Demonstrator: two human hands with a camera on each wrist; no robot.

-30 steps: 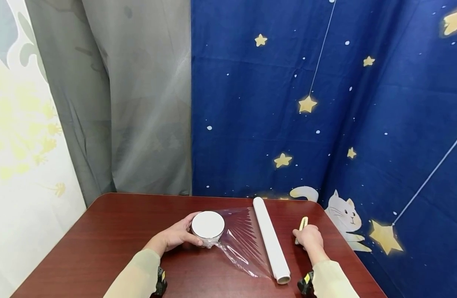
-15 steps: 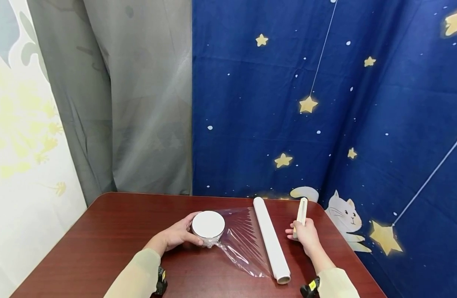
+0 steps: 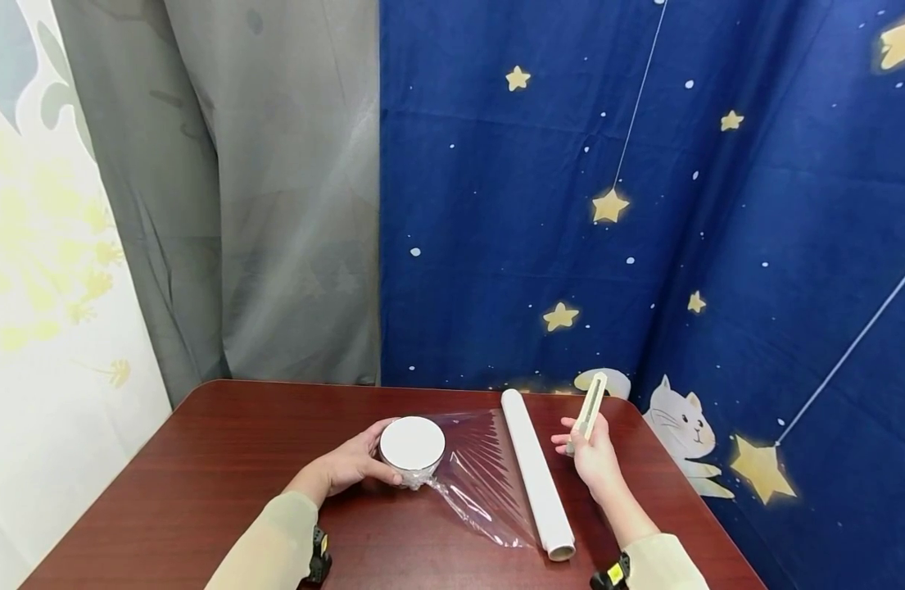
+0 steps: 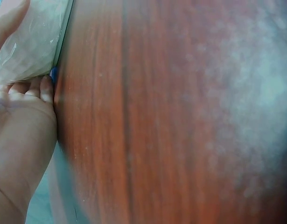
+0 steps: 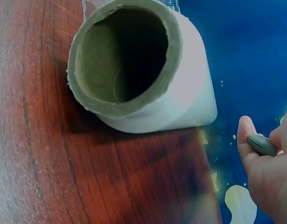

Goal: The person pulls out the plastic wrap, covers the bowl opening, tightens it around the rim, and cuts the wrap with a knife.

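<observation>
A round container with a flat white top (image 3: 411,444) stands on the table, clear plastic wrap around its side. My left hand (image 3: 349,465) grips it from the left; in the left wrist view the palm and fingers (image 4: 46,88) lie against the wrapped container (image 4: 33,42). From it, a sheet of plastic wrap (image 3: 489,492) stretches right to a long white roll of plastic wrap (image 3: 536,475). Right of that roll, my right hand (image 3: 595,460) holds a cream utility knife (image 3: 590,401) above the table, thumb on it. No blade can be made out.
The dark red table (image 3: 275,434) has rounded far corners. Behind it hang a grey curtain (image 3: 297,205) and a blue starry curtain (image 3: 496,205). The roll's hollow end (image 5: 134,60) looms large in the right wrist view.
My right hand has lifted the utility knife off the table and moved a little left with it, turning the knife upward. The left hand, container and roll stay put.
</observation>
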